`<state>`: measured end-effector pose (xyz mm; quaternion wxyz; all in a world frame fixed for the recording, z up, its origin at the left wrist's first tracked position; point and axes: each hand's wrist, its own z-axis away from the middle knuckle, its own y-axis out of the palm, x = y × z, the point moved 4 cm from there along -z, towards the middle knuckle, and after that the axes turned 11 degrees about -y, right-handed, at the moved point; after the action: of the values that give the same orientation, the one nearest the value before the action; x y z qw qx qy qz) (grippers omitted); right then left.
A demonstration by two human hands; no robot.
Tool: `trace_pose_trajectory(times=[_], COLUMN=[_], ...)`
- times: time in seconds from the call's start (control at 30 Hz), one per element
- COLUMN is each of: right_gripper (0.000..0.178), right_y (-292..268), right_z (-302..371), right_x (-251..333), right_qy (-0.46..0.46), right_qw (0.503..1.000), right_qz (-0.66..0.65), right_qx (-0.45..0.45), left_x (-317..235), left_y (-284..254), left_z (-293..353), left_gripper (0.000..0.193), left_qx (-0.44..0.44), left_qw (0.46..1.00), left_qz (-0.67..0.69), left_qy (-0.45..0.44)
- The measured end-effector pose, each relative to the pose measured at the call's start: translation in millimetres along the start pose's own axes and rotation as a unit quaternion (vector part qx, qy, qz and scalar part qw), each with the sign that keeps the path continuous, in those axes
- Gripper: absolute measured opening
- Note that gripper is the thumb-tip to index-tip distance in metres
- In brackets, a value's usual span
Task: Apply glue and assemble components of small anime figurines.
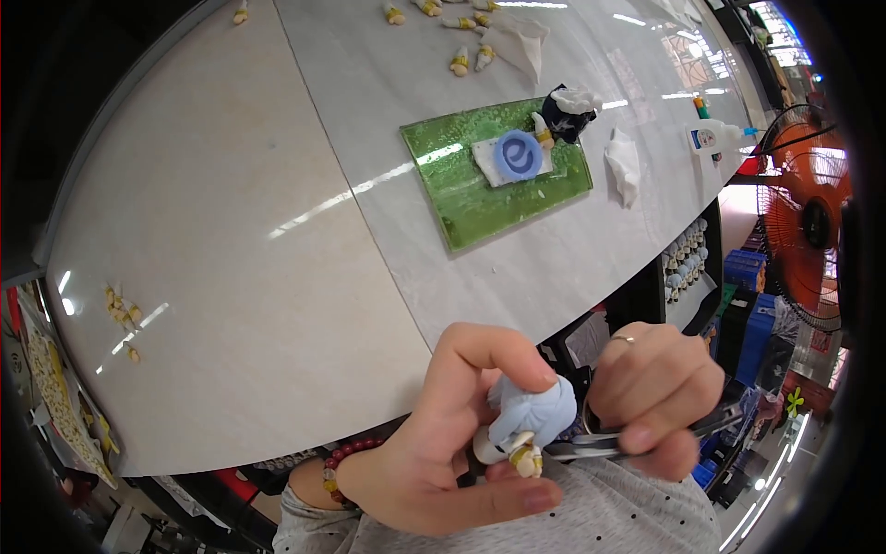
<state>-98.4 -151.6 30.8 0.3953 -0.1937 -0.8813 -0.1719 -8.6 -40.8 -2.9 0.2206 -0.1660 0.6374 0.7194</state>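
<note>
My left hand point(461, 434) is closed around a small figurine point(537, 406) with pale blue hair, its thumb and index finger on either side. At the figurine's lower front is a small arm piece point(526, 459) with a yellow cuff; whether it is attached cannot be told. My right hand point(655, 392) is closed on a slim metal two-pronged tool point(591, 450) that looks like tweezers. Its prongs point left and reach the figurine's side; the exact contact is hidden. Both hands are in front of my body, off the table's near edge.
On the white table point(277, 305), a green plate point(489, 212) bears a blue round cup point(518, 155) and a black-and-white wad point(569, 113). Several small arm pieces point(459, 61) lie at the back. A white bottle point(715, 138), tissue point(624, 166) and an orange fan point(812, 222) are at right.
</note>
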Motion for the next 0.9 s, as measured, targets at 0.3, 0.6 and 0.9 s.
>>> trace_pose_trajectory(times=[0.3,0.6,0.9], right_gripper=[0.004,0.041,0.033], right_y=[-89.8,-132.8,1.3], right_z=[-21.9,-48.0,-33.1], right_x=[5.5,-36.9,-2.1], right_qy=[-0.042,0.075,0.103], right_qw=[0.797,0.733,0.956], right_qz=[0.596,0.667,0.139], right_qx=[-0.087,0.11,0.236], left_x=[-2.2,-2.8,-19.0], left_y=[-0.3,3.3,11.7], left_z=[6.9,5.3,11.1], left_gripper=[0.065,0.06,0.065], left_qx=[0.057,0.056,0.04], left_qw=[0.992,0.986,0.993], left_qz=[0.078,0.141,-0.011], left_qy=[-0.077,-0.062,0.106])
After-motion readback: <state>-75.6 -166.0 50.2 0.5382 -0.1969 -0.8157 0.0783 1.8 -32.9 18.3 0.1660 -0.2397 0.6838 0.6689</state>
